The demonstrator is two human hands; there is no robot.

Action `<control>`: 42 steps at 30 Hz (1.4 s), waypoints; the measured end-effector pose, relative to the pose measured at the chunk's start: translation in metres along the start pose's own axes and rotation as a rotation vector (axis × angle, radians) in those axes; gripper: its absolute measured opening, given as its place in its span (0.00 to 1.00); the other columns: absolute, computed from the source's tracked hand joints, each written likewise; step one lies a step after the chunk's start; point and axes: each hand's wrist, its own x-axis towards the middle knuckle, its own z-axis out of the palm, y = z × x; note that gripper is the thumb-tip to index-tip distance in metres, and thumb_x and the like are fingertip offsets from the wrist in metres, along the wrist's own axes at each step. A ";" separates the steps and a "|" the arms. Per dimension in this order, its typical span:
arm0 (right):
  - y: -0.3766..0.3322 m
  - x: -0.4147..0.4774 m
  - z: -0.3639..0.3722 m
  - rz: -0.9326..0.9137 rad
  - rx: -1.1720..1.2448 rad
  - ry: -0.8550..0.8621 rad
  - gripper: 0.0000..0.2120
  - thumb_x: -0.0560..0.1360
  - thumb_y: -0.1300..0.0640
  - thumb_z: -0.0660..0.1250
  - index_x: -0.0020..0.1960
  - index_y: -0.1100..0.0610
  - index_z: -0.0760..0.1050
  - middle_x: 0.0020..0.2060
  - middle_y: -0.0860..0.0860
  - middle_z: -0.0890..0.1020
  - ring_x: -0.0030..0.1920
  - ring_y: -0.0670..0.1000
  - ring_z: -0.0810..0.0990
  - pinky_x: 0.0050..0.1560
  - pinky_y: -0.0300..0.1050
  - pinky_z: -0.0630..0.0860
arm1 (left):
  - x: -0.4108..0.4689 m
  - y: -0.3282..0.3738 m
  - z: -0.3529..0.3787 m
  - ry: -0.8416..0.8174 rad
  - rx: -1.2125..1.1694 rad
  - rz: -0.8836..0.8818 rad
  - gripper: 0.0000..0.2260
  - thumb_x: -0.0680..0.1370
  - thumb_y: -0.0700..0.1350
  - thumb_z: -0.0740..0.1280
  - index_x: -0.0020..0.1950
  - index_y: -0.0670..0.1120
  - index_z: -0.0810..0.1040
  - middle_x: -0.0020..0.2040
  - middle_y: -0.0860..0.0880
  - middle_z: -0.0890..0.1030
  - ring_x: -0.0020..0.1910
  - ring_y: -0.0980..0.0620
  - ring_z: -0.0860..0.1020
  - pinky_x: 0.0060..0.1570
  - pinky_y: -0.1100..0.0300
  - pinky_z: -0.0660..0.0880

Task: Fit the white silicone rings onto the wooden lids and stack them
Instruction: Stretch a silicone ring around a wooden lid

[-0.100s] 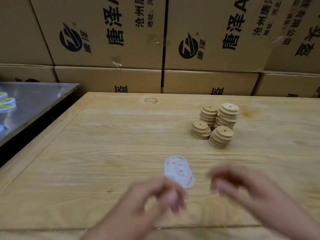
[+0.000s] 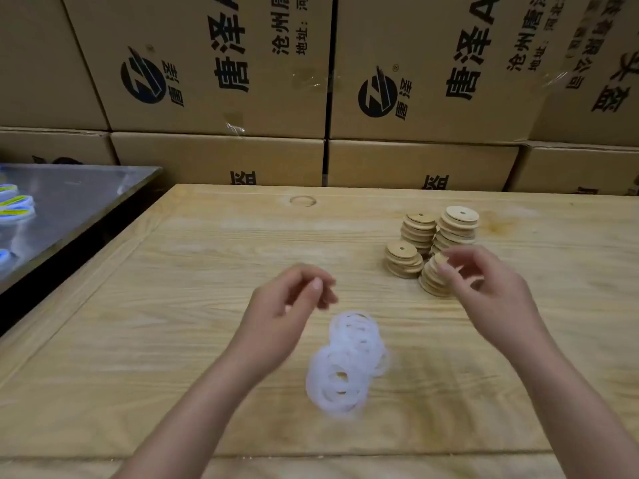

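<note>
My right hand (image 2: 484,285) curls over round wooden lids (image 2: 430,285), grip indeterminate; my left hand (image 2: 294,299), relaxed and empty, hovers near white silicone rings (image 2: 349,361) for pickup.

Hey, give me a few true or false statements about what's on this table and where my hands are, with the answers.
1. The white silicone rings lie in a pile on the wooden table. True.
2. The wooden lids stand in two stacks. False: there are four stacks.
3. The left hand grips a lid. False: it is over the table just past the ring pile, with nothing visible in it.
4. The right hand reaches the nearest lid stack. True.
5. Cardboard boxes stand behind the table. True.
</note>
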 end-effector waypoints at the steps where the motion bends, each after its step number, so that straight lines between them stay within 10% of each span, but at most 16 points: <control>1: 0.009 0.025 0.005 0.059 -0.104 0.071 0.12 0.74 0.48 0.66 0.56 0.49 0.76 0.52 0.47 0.80 0.52 0.45 0.75 0.50 0.36 0.69 | 0.025 -0.012 -0.004 0.054 0.032 -0.042 0.08 0.79 0.41 0.62 0.45 0.50 0.78 0.38 0.52 0.82 0.39 0.59 0.79 0.41 0.68 0.72; 5: 0.057 0.053 0.037 0.291 -0.467 0.081 0.26 0.76 0.45 0.65 0.70 0.55 0.66 0.67 0.59 0.66 0.67 0.62 0.62 0.65 0.55 0.61 | 0.057 -0.073 0.005 0.109 0.149 -0.223 0.11 0.79 0.37 0.61 0.44 0.51 0.77 0.39 0.53 0.81 0.39 0.64 0.78 0.47 0.61 0.72; 15: 0.084 0.062 0.060 0.351 -0.444 0.110 0.17 0.77 0.48 0.63 0.62 0.55 0.71 0.66 0.61 0.69 0.66 0.63 0.62 0.64 0.58 0.62 | 0.063 -0.127 0.009 0.213 0.173 -0.331 0.14 0.77 0.36 0.60 0.40 0.53 0.76 0.37 0.55 0.82 0.40 0.60 0.80 0.41 0.75 0.70; 24: 0.048 0.047 0.067 0.055 -0.092 0.297 0.14 0.74 0.52 0.69 0.57 0.55 0.73 0.56 0.53 0.77 0.59 0.55 0.69 0.58 0.47 0.65 | 0.058 -0.124 0.011 0.213 0.064 -0.232 0.08 0.78 0.43 0.64 0.44 0.54 0.78 0.37 0.53 0.83 0.40 0.54 0.81 0.44 0.59 0.76; 31: -0.001 0.022 0.135 -0.268 0.060 -0.141 0.21 0.71 0.50 0.72 0.61 0.54 0.72 0.56 0.43 0.73 0.59 0.44 0.67 0.59 0.26 0.58 | 0.062 -0.112 0.005 0.068 -0.408 -0.311 0.16 0.73 0.55 0.62 0.51 0.45 0.80 0.40 0.45 0.84 0.40 0.47 0.83 0.39 0.59 0.80; 42: 0.012 0.019 0.154 -0.264 0.044 -0.260 0.31 0.69 0.53 0.75 0.69 0.57 0.68 0.63 0.48 0.73 0.65 0.46 0.67 0.63 0.25 0.55 | 0.068 -0.119 -0.005 -0.174 -0.423 -0.388 0.14 0.72 0.44 0.67 0.50 0.34 0.79 0.39 0.41 0.83 0.38 0.51 0.82 0.40 0.60 0.79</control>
